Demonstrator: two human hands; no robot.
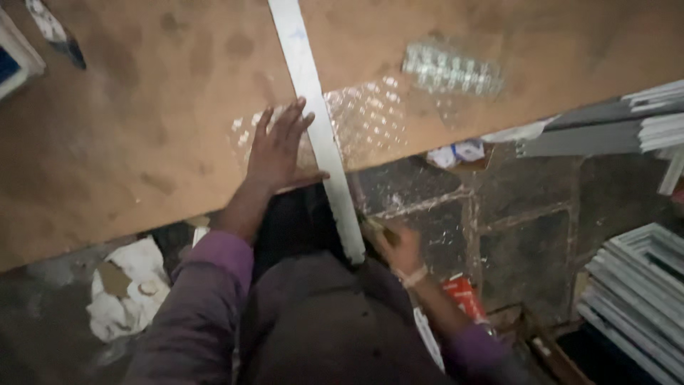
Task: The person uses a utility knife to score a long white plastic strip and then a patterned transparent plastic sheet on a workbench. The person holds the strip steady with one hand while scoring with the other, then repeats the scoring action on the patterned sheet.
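The left hand (276, 151) lies flat, fingers spread, pinning a long pale metal straightedge (317, 128) on a clear patterned glass sheet (367, 117) atop the brown wooden table (142, 128). The right hand (399, 246), below the edge, seems closed on a small tool, though blur hides it. If the left hand's pressure eases, the straightedge could skid and the overhanging glass crack.

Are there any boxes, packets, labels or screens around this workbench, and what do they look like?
Red packet: on the dark floor beside the right forearm, small, red with pale print.
White and blue packets: under the bench edge, right of the metal ruler, small, crumpled.
Framed panel: on the bench at the far left edge, white rim, blue face; whether it is a screen cannot be told.
No signs in view.
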